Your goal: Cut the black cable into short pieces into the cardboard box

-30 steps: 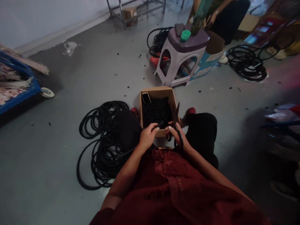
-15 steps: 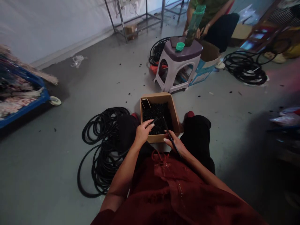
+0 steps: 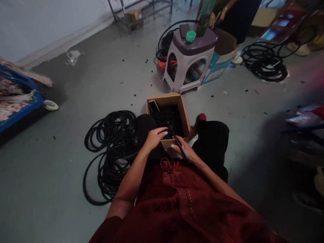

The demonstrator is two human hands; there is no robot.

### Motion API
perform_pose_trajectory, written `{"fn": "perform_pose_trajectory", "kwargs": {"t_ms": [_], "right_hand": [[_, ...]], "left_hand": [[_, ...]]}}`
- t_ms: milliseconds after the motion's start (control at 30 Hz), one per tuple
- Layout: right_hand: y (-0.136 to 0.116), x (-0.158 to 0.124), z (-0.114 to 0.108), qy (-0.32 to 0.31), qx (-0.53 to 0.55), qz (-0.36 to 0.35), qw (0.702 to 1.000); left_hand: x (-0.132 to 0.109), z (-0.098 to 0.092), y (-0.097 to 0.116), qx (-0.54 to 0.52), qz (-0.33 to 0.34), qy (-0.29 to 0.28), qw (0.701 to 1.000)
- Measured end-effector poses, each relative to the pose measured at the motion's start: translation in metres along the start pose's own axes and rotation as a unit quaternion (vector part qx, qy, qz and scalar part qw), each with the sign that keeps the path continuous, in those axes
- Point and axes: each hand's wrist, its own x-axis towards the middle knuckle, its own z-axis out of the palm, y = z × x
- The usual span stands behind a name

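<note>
A cardboard box stands on the floor between my knees, with many small black pieces inside and a phone-like dark item in its far left corner. Over the box's near left side, my left hand pinches a small black piece. My right hand, at the near right edge, is closed on a long thin black tool, whose far tip is close to my left fingertips. The tool's exact kind is too dark to tell. Left of my leg lies a coil of black hose.
Beyond the box stands a stool with a green cup. A person's hands show behind it. Another black coil lies at the right, a blue cart at the left.
My hands have come closer together, and the tool's tip is now near the black piece in my left hand. The whole view has shifted slightly.
</note>
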Motion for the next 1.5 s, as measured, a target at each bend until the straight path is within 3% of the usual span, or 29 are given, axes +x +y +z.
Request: {"fn": "perform_pose_trajectory", "kwargs": {"t_ms": [300, 567, 1067, 1500], "right_hand": [[0.02, 0.016, 0.002, 0.016, -0.045, 0.062, 0.997], [0.036, 0.022, 0.019, 0.054, -0.07, 0.111, 0.99], [0.046, 0.022, 0.015, 0.071, -0.107, 0.112, 0.985], [0.046, 0.027, 0.013, 0.077, -0.16, 0.134, 0.975]], "left_hand": [[0.025, 0.004, -0.017, 0.037, 0.036, -0.043, 0.998], [0.03, 0.019, -0.016, 0.246, 0.056, -0.049, 0.967], [0.039, 0.033, -0.018, 0.273, 0.058, -0.074, 0.957], [0.043, 0.035, -0.02, 0.284, 0.051, -0.059, 0.956]]}}
